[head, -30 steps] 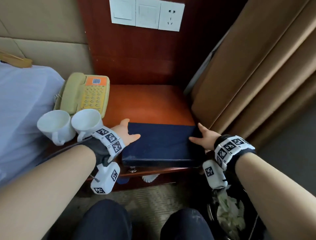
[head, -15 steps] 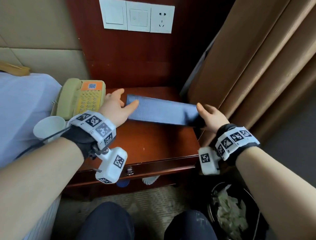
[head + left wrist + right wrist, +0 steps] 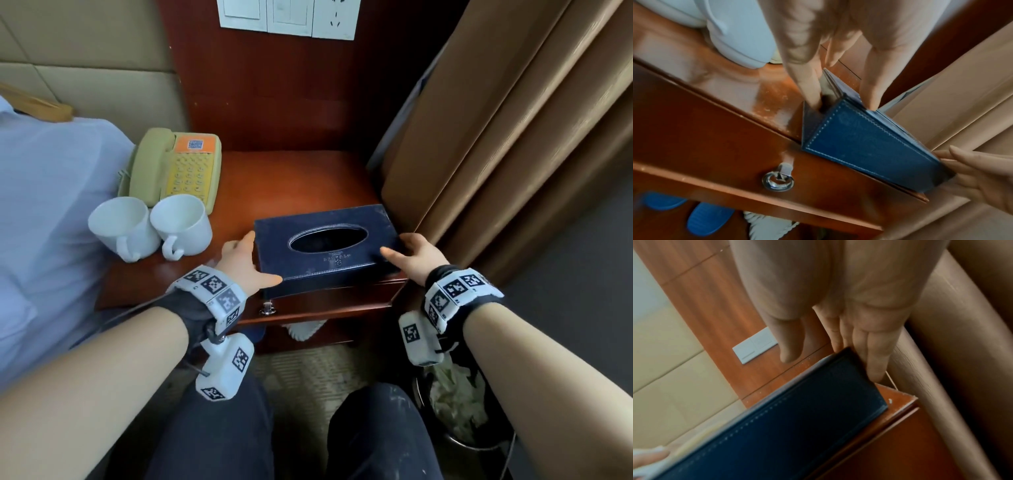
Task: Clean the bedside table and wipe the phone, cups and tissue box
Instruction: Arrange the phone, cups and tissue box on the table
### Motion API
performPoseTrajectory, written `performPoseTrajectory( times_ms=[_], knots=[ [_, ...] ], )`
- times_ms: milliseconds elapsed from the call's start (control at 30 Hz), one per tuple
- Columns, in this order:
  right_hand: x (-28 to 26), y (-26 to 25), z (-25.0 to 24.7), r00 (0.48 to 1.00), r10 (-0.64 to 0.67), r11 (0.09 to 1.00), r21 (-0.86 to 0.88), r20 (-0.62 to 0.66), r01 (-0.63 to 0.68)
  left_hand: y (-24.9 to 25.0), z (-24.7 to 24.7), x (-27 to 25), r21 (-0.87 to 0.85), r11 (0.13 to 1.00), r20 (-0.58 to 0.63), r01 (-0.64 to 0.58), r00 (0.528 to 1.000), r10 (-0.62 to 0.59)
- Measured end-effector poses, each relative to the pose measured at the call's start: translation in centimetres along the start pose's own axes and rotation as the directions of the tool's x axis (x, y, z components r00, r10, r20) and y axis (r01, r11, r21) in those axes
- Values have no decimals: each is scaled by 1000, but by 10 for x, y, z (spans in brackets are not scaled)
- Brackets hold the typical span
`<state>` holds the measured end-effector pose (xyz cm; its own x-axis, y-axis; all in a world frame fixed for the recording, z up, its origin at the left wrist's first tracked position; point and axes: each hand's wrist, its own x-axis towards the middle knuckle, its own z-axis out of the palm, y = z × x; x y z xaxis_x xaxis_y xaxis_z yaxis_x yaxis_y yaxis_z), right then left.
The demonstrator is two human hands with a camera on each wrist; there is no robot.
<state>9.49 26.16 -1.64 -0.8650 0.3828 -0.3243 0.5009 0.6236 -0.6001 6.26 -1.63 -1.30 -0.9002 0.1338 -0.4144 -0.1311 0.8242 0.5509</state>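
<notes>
A dark blue tissue box [image 3: 325, 246] lies flat on the bedside table [image 3: 291, 178] near its front right corner, oval opening up. My left hand [image 3: 243, 260] is at the box's left end, straight fingers [image 3: 812, 91] against the end face, thumb along the front. My right hand [image 3: 414, 257] lies with straight fingers [image 3: 875, 363] against the right end of the box [image 3: 787, 426], thumb over the top. A yellow-green phone [image 3: 174, 168] sits at the back left. Two white cups [image 3: 120, 226] [image 3: 181, 222] stand in front of it.
A brown curtain [image 3: 496, 137] hangs close to the table's right side. The bed sheet [image 3: 51, 205] lies to the left. A bin with crumpled paper [image 3: 455, 404] stands below my right wrist. A drawer knob [image 3: 266, 310] is under the table edge, and blue slippers [image 3: 705, 219] beneath.
The box lay underside up at the front, was lifted and turned on edge toward the back, and now lies at the front right with its opening up. Both hands came back with it.
</notes>
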Motion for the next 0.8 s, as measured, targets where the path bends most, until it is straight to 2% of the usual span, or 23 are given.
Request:
performPoseTrajectory(
  times_ms=[167,300,467,567,633,700,800],
  knots=[
    [-3,0,-1,991,-86,977,-186,99,103,16,3,-2,111,993,61,-46,997,40],
    [0,-4,-1,993,-78,946,-309,85,101,20,3,5,212,977,65,12,998,-26],
    [12,-11,0,995,-71,930,-357,74,93,17,-5,14,308,951,38,-25,999,14],
    [24,-19,1,995,-12,961,-275,-97,-15,20,-12,24,339,939,21,-52,999,48],
    [31,-31,4,982,71,991,-103,-178,-90,24,-17,33,340,939,16,-53,999,50],
    [38,-40,12,984,112,994,23,-136,-110,26,-21,42,338,940,20,-54,999,51],
    [45,-47,26,996,79,982,177,-46,-69,26,-26,48,332,943,-62,-12,997,35]
  ],
)
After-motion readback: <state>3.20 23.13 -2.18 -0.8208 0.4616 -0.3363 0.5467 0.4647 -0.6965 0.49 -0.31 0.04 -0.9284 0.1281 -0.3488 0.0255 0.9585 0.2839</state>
